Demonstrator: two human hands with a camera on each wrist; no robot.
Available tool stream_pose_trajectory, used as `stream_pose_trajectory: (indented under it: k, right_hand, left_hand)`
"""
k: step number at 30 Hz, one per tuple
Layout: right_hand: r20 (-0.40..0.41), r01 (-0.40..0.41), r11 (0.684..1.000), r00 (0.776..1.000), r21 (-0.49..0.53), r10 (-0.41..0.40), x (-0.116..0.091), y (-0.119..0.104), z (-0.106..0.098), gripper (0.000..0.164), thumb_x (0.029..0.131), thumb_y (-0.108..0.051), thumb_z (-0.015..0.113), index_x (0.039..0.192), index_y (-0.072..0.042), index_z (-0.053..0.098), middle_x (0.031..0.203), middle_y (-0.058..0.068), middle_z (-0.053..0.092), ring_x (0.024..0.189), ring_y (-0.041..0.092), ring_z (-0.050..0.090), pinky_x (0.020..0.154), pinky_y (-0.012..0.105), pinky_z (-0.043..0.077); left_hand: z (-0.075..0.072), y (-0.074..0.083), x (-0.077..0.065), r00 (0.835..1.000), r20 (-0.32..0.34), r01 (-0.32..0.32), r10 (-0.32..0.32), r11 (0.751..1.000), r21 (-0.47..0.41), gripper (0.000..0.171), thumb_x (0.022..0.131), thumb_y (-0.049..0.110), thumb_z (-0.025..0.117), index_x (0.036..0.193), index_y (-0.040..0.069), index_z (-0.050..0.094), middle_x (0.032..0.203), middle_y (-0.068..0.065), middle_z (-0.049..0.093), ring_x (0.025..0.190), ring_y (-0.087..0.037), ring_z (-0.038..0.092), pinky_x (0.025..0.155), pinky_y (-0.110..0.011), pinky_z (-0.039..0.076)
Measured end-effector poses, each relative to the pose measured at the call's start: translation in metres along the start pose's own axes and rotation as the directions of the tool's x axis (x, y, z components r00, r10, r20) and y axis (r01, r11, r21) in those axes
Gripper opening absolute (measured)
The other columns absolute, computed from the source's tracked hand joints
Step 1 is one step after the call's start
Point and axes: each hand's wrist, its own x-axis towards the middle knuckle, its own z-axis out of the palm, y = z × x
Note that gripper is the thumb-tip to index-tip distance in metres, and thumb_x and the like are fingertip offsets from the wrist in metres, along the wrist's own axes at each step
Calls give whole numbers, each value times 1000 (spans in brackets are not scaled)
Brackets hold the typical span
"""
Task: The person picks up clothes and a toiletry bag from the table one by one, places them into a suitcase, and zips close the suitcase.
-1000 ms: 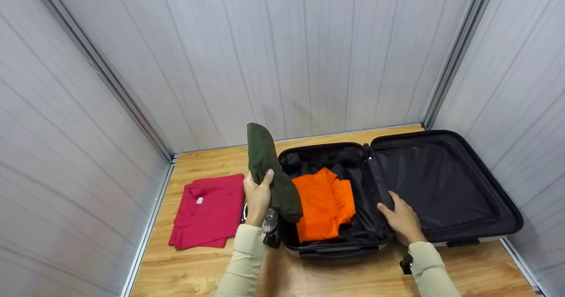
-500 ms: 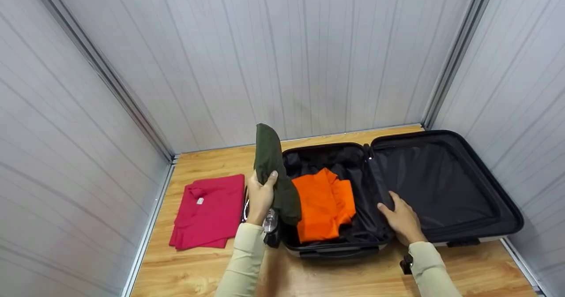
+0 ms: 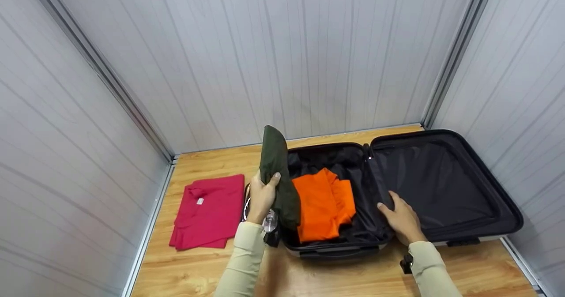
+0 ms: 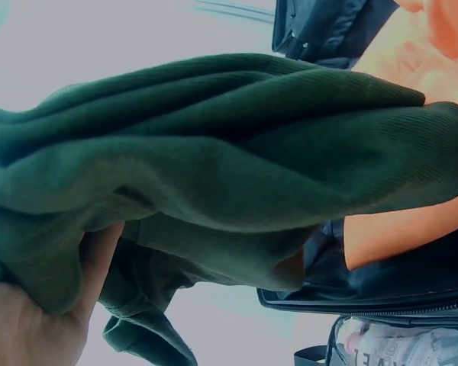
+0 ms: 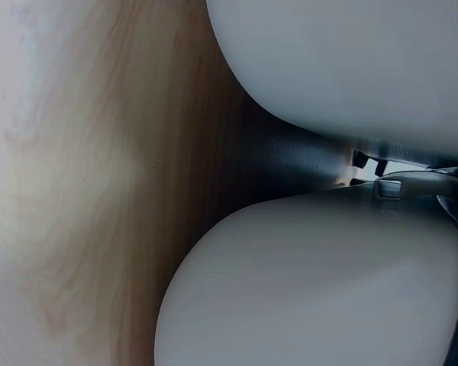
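In the head view my left hand grips a folded dark green garment, thumb on top. The garment hangs over the left rim of an open black-lined suitcase. It fills much of the left wrist view, where the cloth drapes in soft folds and hides most of my fingers. A folded orange garment lies in the suitcase's left half. My right hand holds the suitcase edge near the hinge, thumb and fingers over the dark lining; the right wrist view misses it, showing the pale outer shells.
A folded pinkish-red shirt with a white label lies on the wooden floor at left. Beside the suitcase is a clear pouch with things inside. The suitcase's right half lies opened flat. Panel walls surround the floor.
My left hand has moved slightly right with the green garment, whose upper end has shifted right towards the suitcase. My right hand and the other clothes have stayed put.
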Motion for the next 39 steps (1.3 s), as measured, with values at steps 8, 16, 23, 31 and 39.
stream_pose_trajectory:
  k: [8,16,23,31,39]
  right_hand:
    - [8,12,1000,1000,-6,-12,0,2,0,80,104,-52,49,162,-5,22,161,32,30,143,55,35,114,67,31]
    - [10,12,1000,1000,-18,-12,2,3,1,80,104,-54,49,162,-6,22,161,32,31,142,55,36,113,68,32]
    - [3,12,1000,1000,-22,-12,2,2,2,80,104,-53,50,162,-6,23,160,32,32,142,55,37,113,67,33]
    - [-4,17,1000,1000,-20,-18,1,1,3,78,104,-51,51,162,-6,25,160,31,34,140,55,39,112,67,34]
    - [-8,22,1000,1000,-21,-22,0,0,3,77,104,-48,51,161,-4,25,159,32,34,140,55,40,112,67,35]
  left_hand:
    - [0,1,2,1000,27,-12,10,996,86,29,93,3,66,121,-3,67,118,-21,71,110,-31,67,105,-46,50]
    - [1,-4,7,1000,19,-7,5,991,135,29,93,2,65,121,-4,67,118,-23,71,110,-33,67,104,-48,51]
    - [1,-4,11,1000,6,10,-11,985,171,26,94,3,64,119,-4,67,115,-22,71,108,-33,68,102,-48,51]
    - [3,-12,13,1000,-8,3,-2,976,216,30,93,3,65,123,-3,67,119,-24,71,113,-35,68,104,-49,51]
    - [8,-18,10,999,-25,43,-37,952,304,29,93,12,69,122,8,70,118,-16,74,110,-32,69,100,-49,52]
